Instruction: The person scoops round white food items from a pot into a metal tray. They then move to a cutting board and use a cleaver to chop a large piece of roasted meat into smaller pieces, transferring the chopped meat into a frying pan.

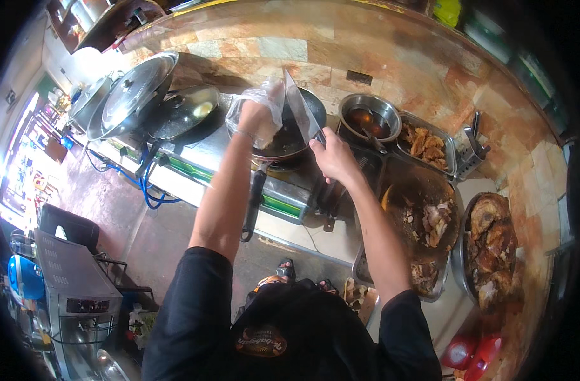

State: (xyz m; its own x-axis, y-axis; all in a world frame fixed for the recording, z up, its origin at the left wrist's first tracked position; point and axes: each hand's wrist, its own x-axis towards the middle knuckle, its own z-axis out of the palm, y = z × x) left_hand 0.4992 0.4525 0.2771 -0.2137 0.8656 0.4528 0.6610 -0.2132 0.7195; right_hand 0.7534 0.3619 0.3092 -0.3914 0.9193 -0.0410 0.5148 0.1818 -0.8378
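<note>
My left hand [260, 112] is inside a clear plastic bag [233, 113] and is over the left side of a dark frying pan [314, 107]. The bag's folds blur my fingers, so whether they grip anything cannot be made out. My right hand [336, 156] grips the dark handle of a wide-bladed kitchen knife [302, 112]. Its blade points up and away from me, across the pan. The pan's black handle [254, 200] juts over the stove's front edge toward me.
Lidded pans [185, 112] stand left on the stove [280, 205]. To the right are a steel pot of dark liquid [368, 119], a tray of fried pieces [423, 147], a round chopping board [414, 195] with meat, and a basin of roasted meat [492, 238]. Blue hoses [149, 190] hang below.
</note>
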